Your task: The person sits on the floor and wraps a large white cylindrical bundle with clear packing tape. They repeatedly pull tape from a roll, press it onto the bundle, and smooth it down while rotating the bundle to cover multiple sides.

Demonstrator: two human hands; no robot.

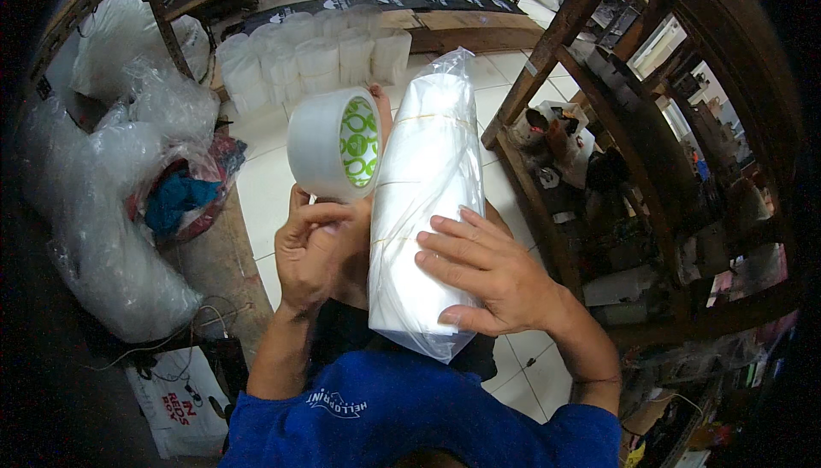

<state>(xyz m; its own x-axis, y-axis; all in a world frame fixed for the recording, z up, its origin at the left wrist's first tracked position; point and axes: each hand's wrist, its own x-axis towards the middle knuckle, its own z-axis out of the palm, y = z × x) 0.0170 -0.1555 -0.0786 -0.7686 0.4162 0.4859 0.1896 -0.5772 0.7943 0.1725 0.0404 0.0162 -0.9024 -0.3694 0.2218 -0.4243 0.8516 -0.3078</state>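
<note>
A wide roll of clear packing tape (310,145), with a green-and-white core, stands on its edge just left of the wrapped bundle. My left hand (306,254) is closed at the roll's lower edge, its fingers bent and pinched together. Whether a loose end of tape is between those fingers is hard to see. The long white bundle (423,156), in clear plastic with rubber bands around it, lies lengthwise over my lap. Flat on its near right part rests my right hand (492,276), fingers spread, holding nothing.
Several banded rolls of translucent plastic (316,62) stand on the tiled floor ahead. Large clear plastic bags (128,211) heap up at the left, above a white printed bag (180,400) and cables. A cluttered wooden shelf rack (534,194) rises close on the right.
</note>
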